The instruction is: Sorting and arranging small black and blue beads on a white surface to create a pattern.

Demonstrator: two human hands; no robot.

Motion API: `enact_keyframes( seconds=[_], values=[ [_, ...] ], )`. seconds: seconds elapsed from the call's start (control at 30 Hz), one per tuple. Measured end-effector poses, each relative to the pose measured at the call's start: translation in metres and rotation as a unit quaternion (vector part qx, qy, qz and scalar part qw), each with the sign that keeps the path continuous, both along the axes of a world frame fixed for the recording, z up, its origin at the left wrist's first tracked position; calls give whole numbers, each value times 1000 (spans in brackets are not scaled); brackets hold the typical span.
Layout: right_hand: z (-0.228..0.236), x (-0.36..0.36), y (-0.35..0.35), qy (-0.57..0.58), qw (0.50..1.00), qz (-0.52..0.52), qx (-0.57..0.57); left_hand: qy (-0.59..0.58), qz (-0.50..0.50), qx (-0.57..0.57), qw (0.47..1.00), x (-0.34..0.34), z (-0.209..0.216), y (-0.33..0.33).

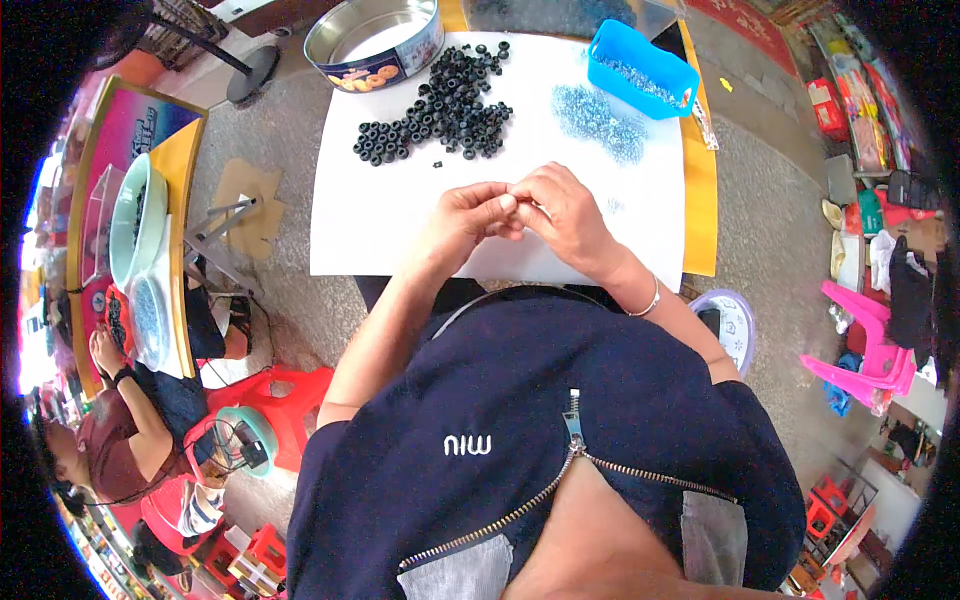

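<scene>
My left hand (470,218) and my right hand (562,215) meet at the fingertips over the near part of a white sheet (350,235) on the table. Both are closed in a pinch, and whatever lies between the fingers is too small or hidden to name. Beyond my left hand spreads a heap of small black ring-shaped parts (465,105), with one tiny dark piece (437,164) lying apart. Past my right hand lies a patch of small, shiny bluish-clear pieces (600,122). More of these fill a blue plastic tray (645,72) at the sheet's far right.
A round cookie tin (375,75) stands at the far left of the sheet. On the left, another person (130,420) sits at a second table with a pale green basin (138,215). A pink stool (870,340) and a round purple-rimmed object (735,325) are at right.
</scene>
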State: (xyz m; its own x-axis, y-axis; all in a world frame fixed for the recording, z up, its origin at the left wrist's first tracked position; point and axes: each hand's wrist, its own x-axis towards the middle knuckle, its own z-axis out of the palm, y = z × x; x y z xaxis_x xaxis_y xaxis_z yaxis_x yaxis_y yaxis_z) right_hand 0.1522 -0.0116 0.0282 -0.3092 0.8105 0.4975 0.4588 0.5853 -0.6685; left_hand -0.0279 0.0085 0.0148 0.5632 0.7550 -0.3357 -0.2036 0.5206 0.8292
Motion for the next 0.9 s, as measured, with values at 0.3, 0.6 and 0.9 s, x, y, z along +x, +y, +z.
enact_keyframes(
  seconds=[0.3,0.6,0.9],
  values=[
    [9,8,-7,41,994,-40,-92,-112,44,-56,991,-9,-12,7],
    [16,5,-14,43,992,-56,-106,-162,143,-24,976,-11,-8,20],
    [14,6,-17,39,991,-53,-114,-323,96,-23,941,-12,-13,30]
  ],
)
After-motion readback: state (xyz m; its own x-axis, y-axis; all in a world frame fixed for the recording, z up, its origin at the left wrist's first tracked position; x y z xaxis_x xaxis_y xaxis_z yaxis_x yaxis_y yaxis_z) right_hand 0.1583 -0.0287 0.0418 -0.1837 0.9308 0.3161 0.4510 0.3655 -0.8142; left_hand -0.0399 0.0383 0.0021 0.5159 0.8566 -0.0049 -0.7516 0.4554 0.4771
